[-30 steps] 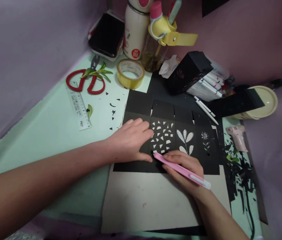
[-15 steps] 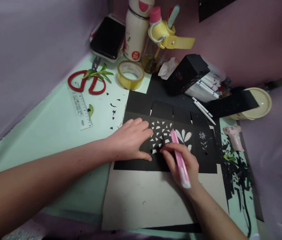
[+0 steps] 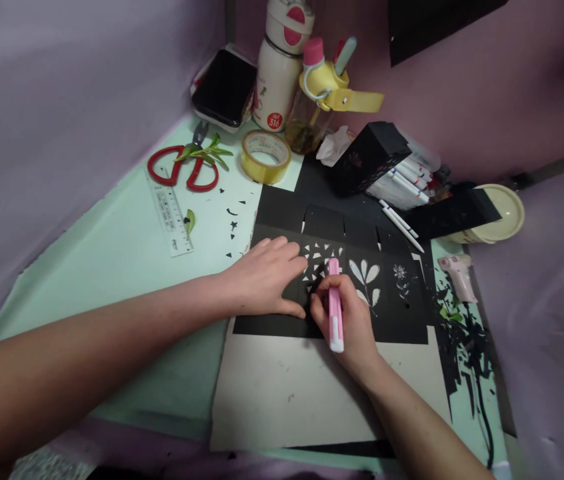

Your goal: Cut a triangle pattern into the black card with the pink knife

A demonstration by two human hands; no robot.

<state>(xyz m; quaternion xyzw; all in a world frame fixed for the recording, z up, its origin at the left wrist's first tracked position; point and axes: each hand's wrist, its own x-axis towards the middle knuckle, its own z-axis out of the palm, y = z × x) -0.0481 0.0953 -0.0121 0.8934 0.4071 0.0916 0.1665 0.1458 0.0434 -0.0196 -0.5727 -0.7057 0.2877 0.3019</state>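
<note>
A black paper sheet (image 3: 402,313) with cut-out triangles, leaves and a small flower lies on a grey board (image 3: 287,393). My left hand (image 3: 262,277) rests flat on the sheet's left part, fingers stretched out beside the triangle cut-outs. My right hand (image 3: 349,313) is closed around a pink craft knife (image 3: 335,307), held upright with its tip at the triangle cut-outs.
Red scissors (image 3: 182,170), a clear ruler (image 3: 172,213), a tape roll (image 3: 265,155), two bottles (image 3: 282,67), a black box of markers (image 3: 387,163), a cream lid (image 3: 499,213) and a pink glue gun (image 3: 457,275) ring the sheet. Black paper scraps (image 3: 467,333) litter the right side.
My right hand turned the pink knife from lying sideways to pointing away from me and moved it up onto the triangle cut-outs. My left hand stayed put.
</note>
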